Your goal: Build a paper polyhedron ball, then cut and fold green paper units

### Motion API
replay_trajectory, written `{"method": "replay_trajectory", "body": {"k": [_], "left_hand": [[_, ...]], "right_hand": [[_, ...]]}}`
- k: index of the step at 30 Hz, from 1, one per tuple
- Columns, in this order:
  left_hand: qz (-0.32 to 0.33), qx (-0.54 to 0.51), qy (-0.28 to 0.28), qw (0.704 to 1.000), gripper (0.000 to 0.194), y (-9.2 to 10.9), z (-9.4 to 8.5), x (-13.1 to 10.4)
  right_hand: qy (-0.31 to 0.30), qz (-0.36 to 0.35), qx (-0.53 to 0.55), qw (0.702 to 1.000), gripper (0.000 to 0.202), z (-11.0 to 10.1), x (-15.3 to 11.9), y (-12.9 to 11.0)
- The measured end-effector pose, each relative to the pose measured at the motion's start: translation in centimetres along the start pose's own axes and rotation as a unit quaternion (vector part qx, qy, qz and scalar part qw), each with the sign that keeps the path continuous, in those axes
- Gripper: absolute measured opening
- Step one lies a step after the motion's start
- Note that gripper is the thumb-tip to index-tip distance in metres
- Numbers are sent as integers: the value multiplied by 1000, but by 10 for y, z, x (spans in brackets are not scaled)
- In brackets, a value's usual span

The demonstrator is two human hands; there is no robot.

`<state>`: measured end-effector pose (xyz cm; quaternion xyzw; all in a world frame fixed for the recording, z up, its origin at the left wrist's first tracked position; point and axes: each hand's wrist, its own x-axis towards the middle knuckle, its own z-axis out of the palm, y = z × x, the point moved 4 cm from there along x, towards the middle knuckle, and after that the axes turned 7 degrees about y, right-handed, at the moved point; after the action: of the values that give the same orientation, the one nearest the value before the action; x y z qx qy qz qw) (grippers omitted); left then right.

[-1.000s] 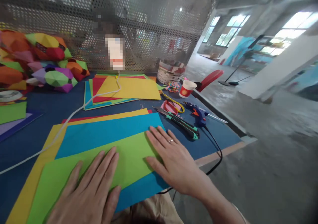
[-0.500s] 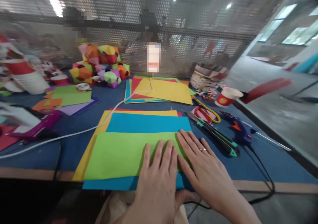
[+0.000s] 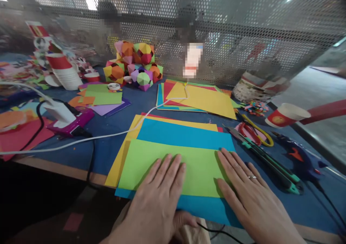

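A green sheet of paper (image 3: 200, 172) lies on a larger blue sheet (image 3: 186, 133) at the table's front edge. Under them a yellow sheet (image 3: 116, 170) shows on the left, and a red sliver peeks out at the back. My left hand (image 3: 159, 190) rests flat on the green paper's lower middle, fingers stretched, its thumb below the table edge. On the green sheet's right end lies my right hand (image 3: 251, 193), fingers extended, a ring on one finger. Neither hand grips anything. Part of the paper is hidden beneath both hands.
Right of the paper lie a box cutter (image 3: 270, 164), scissors (image 3: 266, 136) and a glue gun (image 3: 294, 154). Behind are stacked coloured sheets (image 3: 202, 98) and paper balls (image 3: 144, 77). A white cable (image 3: 108, 137) crosses from a purple power strip (image 3: 81, 119) side. A paper cup (image 3: 286, 115) stands right.
My left hand has slid left across the green paper, widening the gap between my hands. My right hand stays at its right end. The view has turned left.
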<state>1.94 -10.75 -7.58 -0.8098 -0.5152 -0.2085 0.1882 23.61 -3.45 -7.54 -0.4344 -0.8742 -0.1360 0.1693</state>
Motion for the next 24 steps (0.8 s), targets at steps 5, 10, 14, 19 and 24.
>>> {"method": "replay_trajectory", "body": {"k": [5, 10, 14, 19, 24], "left_hand": [[2, 23, 17, 1000, 78, -31, -14, -22], [5, 28, 37, 999, 73, -47, -23, -34], [13, 33, 49, 998, 76, -48, -22, -36], [17, 30, 61, 998, 84, -47, -17, -38], [21, -1, 73, 997, 83, -57, -3, -52]], "right_hand": [[-21, 2, 3, 1000, 68, 0, 0, 0], [-34, 14, 7, 999, 66, 1, 0, 3], [-68, 49, 2, 996, 63, -3, 5, -2], [-102, 80, 15, 991, 61, -10, 33, -54], [-89, 17, 163, 983, 64, -14, 63, -136]]}}
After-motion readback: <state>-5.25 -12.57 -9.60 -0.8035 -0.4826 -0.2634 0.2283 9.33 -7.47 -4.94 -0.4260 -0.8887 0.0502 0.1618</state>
